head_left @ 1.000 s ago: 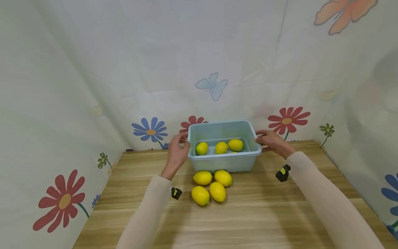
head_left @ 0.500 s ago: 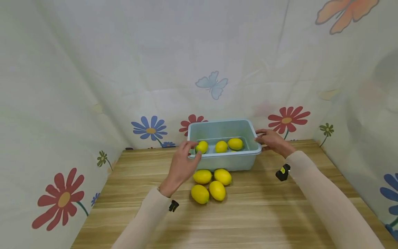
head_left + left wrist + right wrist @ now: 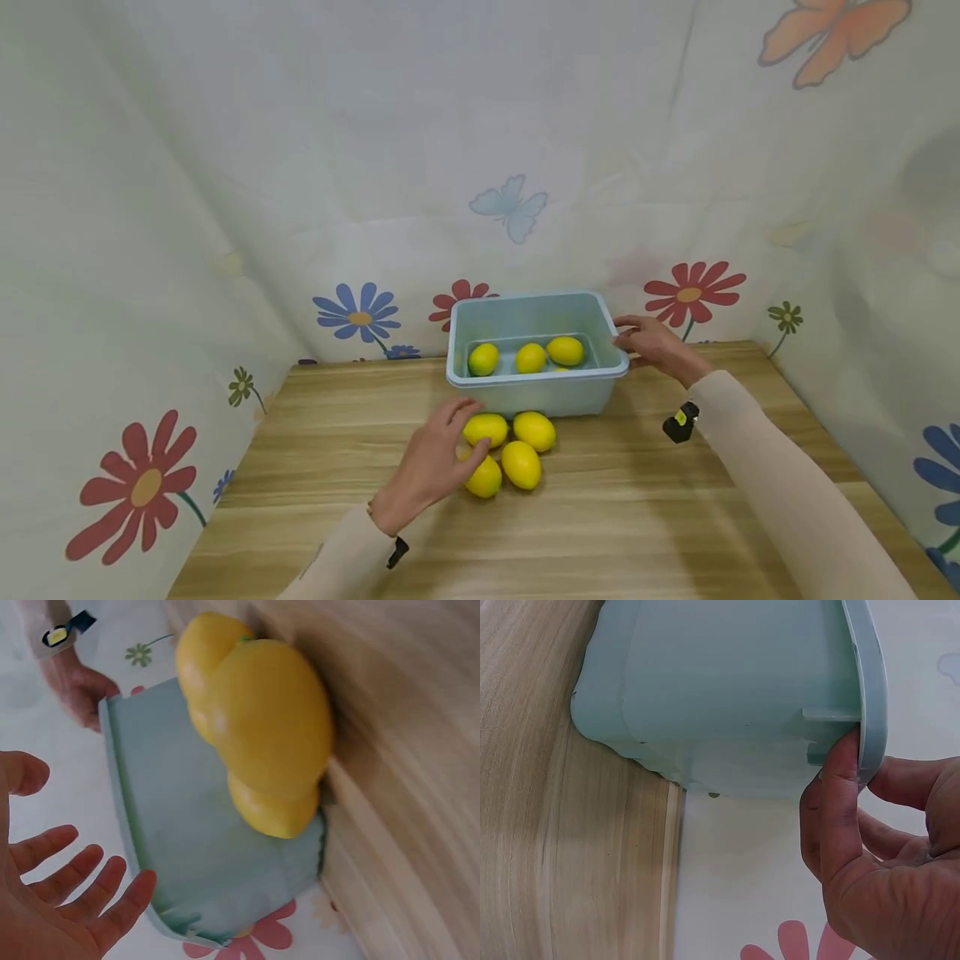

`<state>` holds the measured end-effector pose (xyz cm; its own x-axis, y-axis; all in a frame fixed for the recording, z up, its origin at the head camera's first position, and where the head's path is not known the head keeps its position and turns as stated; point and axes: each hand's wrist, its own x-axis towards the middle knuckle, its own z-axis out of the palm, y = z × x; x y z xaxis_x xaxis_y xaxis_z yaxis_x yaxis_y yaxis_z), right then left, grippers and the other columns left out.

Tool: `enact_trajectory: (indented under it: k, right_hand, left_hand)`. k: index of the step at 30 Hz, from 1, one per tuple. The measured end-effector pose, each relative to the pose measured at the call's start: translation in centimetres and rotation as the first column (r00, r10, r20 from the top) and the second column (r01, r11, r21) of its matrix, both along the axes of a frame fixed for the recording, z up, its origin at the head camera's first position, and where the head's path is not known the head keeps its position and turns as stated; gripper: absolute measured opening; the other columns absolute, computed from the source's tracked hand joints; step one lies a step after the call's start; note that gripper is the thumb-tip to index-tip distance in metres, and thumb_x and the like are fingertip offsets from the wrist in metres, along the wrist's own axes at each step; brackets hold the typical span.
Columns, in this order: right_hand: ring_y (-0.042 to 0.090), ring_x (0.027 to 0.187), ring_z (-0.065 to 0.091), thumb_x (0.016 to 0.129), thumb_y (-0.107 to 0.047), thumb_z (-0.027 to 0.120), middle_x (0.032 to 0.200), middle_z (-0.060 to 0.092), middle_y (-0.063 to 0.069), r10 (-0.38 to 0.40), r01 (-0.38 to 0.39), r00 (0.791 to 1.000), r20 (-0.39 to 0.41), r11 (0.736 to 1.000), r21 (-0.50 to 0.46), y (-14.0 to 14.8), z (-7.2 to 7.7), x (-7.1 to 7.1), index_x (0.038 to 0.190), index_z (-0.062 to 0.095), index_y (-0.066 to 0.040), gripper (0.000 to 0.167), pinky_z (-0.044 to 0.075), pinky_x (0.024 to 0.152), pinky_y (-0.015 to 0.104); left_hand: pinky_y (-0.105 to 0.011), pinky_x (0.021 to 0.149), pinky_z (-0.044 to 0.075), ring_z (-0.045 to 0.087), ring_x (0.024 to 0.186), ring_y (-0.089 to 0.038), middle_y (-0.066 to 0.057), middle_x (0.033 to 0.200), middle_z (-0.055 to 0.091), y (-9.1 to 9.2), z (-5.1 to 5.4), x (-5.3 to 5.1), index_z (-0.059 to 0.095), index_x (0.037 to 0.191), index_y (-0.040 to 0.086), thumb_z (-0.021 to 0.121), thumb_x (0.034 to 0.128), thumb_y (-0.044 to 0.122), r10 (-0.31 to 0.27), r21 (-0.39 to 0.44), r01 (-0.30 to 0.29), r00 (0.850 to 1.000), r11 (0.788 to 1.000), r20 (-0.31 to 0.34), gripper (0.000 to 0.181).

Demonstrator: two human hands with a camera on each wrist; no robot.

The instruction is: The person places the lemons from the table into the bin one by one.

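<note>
A pale blue-green bin (image 3: 540,398) stands at the back of the table with several lemons (image 3: 530,358) in it. Four is avoided here: several more lemons (image 3: 521,465) lie on the wood in front of it. My left hand (image 3: 427,467) hovers at the left of these loose lemons, fingers spread and holding nothing; its palm (image 3: 45,930) shows in the left wrist view. My right hand (image 3: 660,345) pinches the bin's right rim, thumb on one side and fingers under the lip, as the right wrist view shows (image 3: 885,855).
The wooden table (image 3: 615,525) meets a white cloth (image 3: 375,125) printed with flowers and butterflies at its back and sides. A black wrist camera (image 3: 681,422) sits at the right sleeve.
My left hand has left the bin's left rim and moved down toward the viewer, to the loose lemons. My right hand has stayed on the right rim.
</note>
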<state>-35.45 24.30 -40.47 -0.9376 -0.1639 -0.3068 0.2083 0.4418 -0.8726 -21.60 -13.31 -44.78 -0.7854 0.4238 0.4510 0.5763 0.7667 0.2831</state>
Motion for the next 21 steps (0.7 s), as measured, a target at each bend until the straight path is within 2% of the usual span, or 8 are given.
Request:
enact_trajectory:
  k: [4, 7, 14, 17, 21]
  right_hand:
    - [0.04, 0.119, 0.054, 0.101, -0.016, 0.052, 0.143, 0.044, 0.026, -0.002, 0.002, 1.0, -0.005, 1.0, 0.008, 0.2, -0.1, 0.0, 0.154, 0.026, -0.006, 0.06, 0.056, 0.094, 0.042]
    - [0.038, 0.116, 0.056, 0.101, -0.016, 0.052, 0.143, 0.044, 0.026, 0.002, -0.002, 1.0, -0.016, 1.0, 0.015, 0.3, 0.1, 0.0, 0.154, 0.025, -0.007, 0.06, 0.056, 0.094, 0.043]
    - [0.039, 0.116, 0.056, 0.101, -0.017, 0.053, 0.143, 0.045, 0.027, 0.007, -0.006, 1.0, -0.031, 1.0, 0.023, 0.1, 0.1, 0.1, 0.154, 0.027, -0.007, 0.059, 0.057, 0.093, 0.041]
    - [0.039, 0.116, 0.056, 0.101, -0.018, 0.053, 0.143, 0.044, 0.027, 0.007, -0.006, 1.0, -0.03, 1.0, 0.024, 0.1, 0.0, 0.1, 0.154, 0.027, -0.007, 0.06, 0.057, 0.092, 0.041]
    - [0.04, 0.117, 0.055, 0.101, -0.016, 0.052, 0.143, 0.044, 0.027, 0.011, -0.011, 1.0, -0.021, 1.0, 0.015, 0.0, -0.1, 0.2, 0.154, 0.027, -0.007, 0.059, 0.057, 0.092, 0.041]
  left_hand:
    - [-0.037, 0.094, 0.056, 0.057, 0.121, -0.02, -0.003, 0.135, 0.056, -0.6, -1.3, 0.3, 0.059, 0.131, 0.016, 0.064, 0.0911, 0.039, -0.019, -0.081, 0.021, 0.999, 0.997, 0.026, 0.046]
    - [-0.039, 0.095, 0.055, 0.054, 0.125, -0.02, -0.003, 0.137, 0.054, -0.7, -1.8, 0.4, 0.059, 0.132, 0.018, 0.064, 0.0913, 0.04, -0.038, -0.137, 0.046, 0.997, 0.989, 0.06, 0.046]
    - [-0.042, 0.102, 0.05, 0.05, 0.129, -0.023, -0.004, 0.139, 0.052, -1.2, -3.4, 0.4, 0.057, 0.133, 0.017, 0.066, 0.09, 0.043, -0.083, -0.255, 0.11, 0.99, 0.961, 0.114, 0.052]
    - [-0.041, 0.101, 0.051, 0.05, 0.128, -0.023, -0.004, 0.138, 0.052, -1.2, -4.2, 0.5, 0.057, 0.133, 0.017, 0.067, 0.0896, 0.044, -0.1, -0.281, 0.132, 0.987, 0.951, 0.124, 0.052]
    - [-0.04, 0.094, 0.054, 0.05, 0.126, -0.022, -0.004, 0.137, 0.051, -1.1, -4.9, 0.5, 0.058, 0.133, 0.017, 0.066, 0.0902, 0.043, -0.119, -0.295, 0.164, 0.979, 0.941, 0.165, 0.051]
